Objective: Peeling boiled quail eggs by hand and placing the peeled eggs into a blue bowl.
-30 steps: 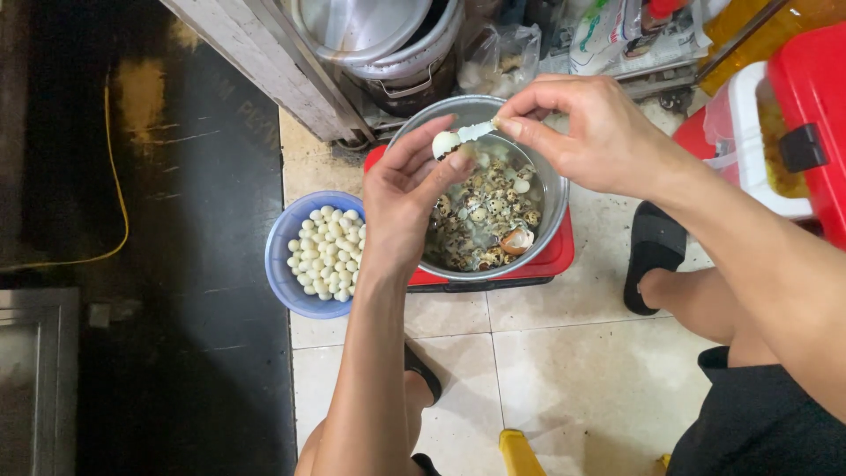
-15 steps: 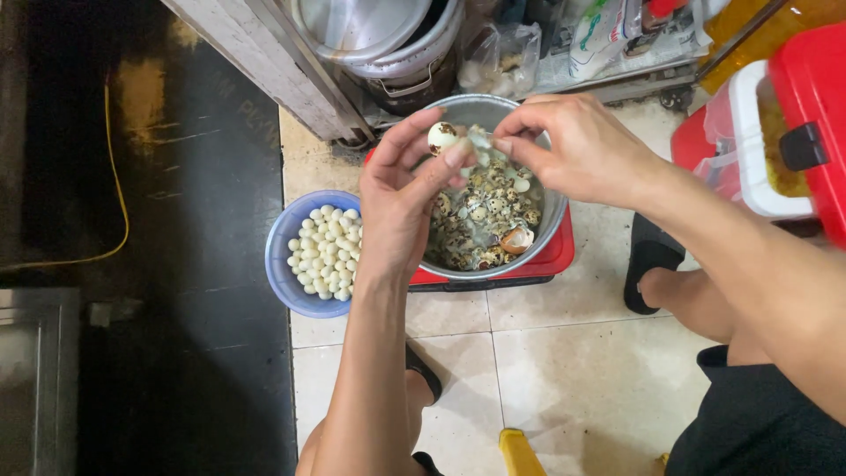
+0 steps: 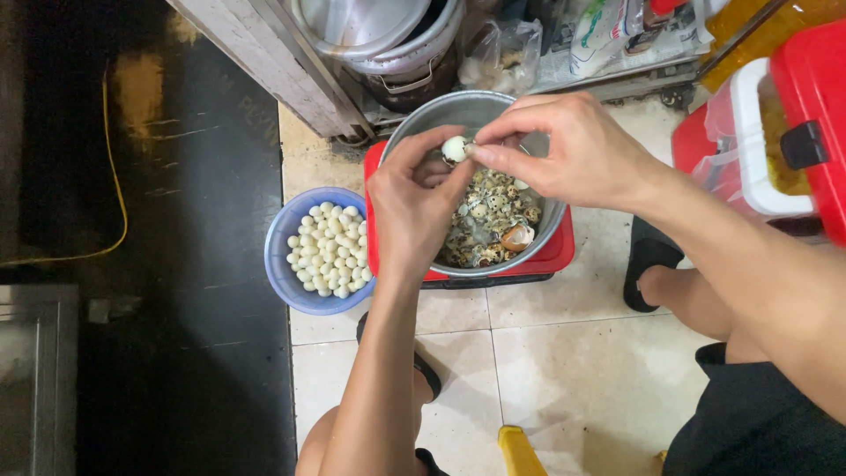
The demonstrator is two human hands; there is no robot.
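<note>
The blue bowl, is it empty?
No, the blue bowl is heaped with small white peeled eggs, and it sits on the tiled floor beside the metal pot.

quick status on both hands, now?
Left hand: closed on small white egg.
Right hand: fingertips pinching the same egg, over the metal bowl.

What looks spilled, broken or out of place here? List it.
Nothing stands out. The broken shells lie inside the metal bowl, the peeled eggs sit in the blue bowl, and both hands hold one small egg over the metal bowl.
</note>
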